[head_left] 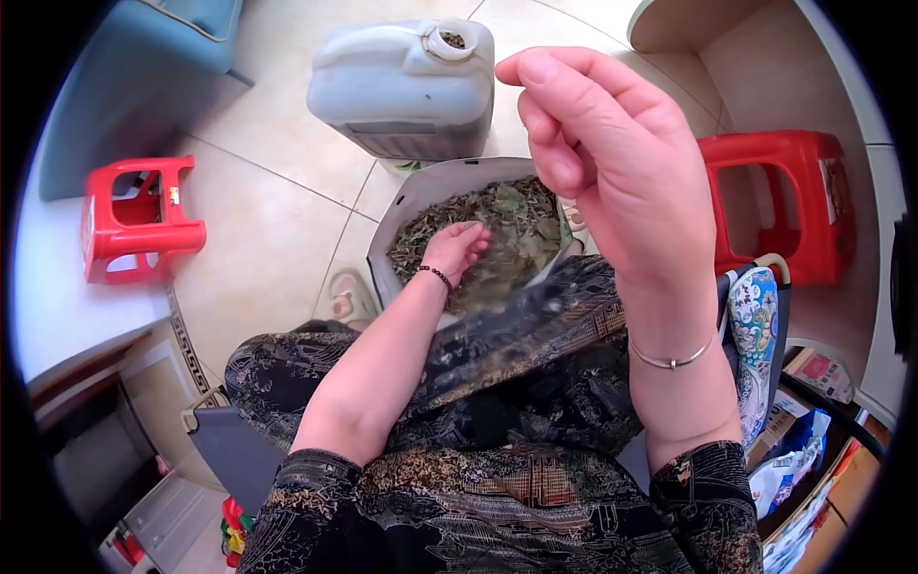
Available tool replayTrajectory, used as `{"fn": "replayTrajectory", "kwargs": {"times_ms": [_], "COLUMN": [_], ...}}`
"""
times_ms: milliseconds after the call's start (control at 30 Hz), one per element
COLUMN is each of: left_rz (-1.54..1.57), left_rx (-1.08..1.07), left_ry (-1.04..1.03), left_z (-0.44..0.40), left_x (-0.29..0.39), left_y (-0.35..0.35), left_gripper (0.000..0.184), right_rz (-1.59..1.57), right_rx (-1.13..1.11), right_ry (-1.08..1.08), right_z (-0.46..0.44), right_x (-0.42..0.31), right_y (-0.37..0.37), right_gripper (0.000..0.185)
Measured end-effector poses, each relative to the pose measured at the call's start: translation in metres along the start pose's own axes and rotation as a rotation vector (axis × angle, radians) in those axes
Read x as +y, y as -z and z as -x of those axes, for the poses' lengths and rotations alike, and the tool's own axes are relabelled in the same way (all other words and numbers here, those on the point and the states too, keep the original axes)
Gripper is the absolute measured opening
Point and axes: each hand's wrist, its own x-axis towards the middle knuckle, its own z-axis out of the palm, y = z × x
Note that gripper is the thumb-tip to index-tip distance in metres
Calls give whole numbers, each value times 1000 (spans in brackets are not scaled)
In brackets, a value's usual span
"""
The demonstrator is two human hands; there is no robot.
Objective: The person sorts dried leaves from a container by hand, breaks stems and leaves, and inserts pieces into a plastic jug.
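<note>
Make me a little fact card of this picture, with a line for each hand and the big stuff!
Container: light-coloured open bag
Inside it: dried leaves
Behind it: pale plastic jug, uncapped, dark stuff inside
Left hand: over the leaves, fingers bent; grip unclear
Right hand: raised near the jug's mouth, fingers curled; can't tell if holding anything
Seats: left red plastic stool, right red plastic stool
Floor: pale tiles

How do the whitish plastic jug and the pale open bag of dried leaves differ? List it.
The whitish plastic jug has a narrow round mouth; the pale open bag of dried leaves gapes wide. The jug stands farther off; the bag sits nearer. Both are pale and open on top.
</note>
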Motion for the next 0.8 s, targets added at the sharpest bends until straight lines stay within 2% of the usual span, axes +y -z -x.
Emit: {"fn": "replayTrajectory", "kwargs": {"times_ms": [167, 233, 333, 367, 433, 467, 533, 567, 633, 733, 800], "left_rz": [-122, -191, -137, -91, -76, -143, -333, -330, -679, -684, -684], "left_rx": [-28, -101, -148, -201, -221, -213, -192, -188, -131, -100, -63], "left_ry": [-77, -104, -134, -155, -183, -207, -307, -317, -445, -501, -514], "left_z": [45, 63, 87, 95, 114, 125, 149, 159, 174, 188, 194], "left_x": [28, 37, 47, 49, 59, 66, 81, 88, 99, 107, 113], "left_y": [4, 5, 6, 5, 1, -3, -16, -19, -23, -25, -26], "left_gripper": [19, 20, 22, 24, 25, 24, 21, 21, 18, 17, 18], "right_rz": [118, 178, 562, 559, 946, 1104, 1179, 1253, 1275, 1201, 1134], "right_rx": [-135, -141, -248, -255, -383, -424, -466, -502, -515, -611, -590], "right_ry": [-78, -87, -24, -14, 154, 166, 147, 120, 141, 62, 90], "right_z": [-1, 2, 3, 4, 6, 7, 9, 10, 11, 13, 11], "right_x": [6, 6, 14, 19, 29, 31, 38, 41, 44, 43, 46], "right_y": [5, 2, -1, -1, -3, -5, -9, -11, -14, -16, -14], "right_gripper": [21, 20, 18, 18, 18, 20, 21, 22, 24, 20, 19]}}
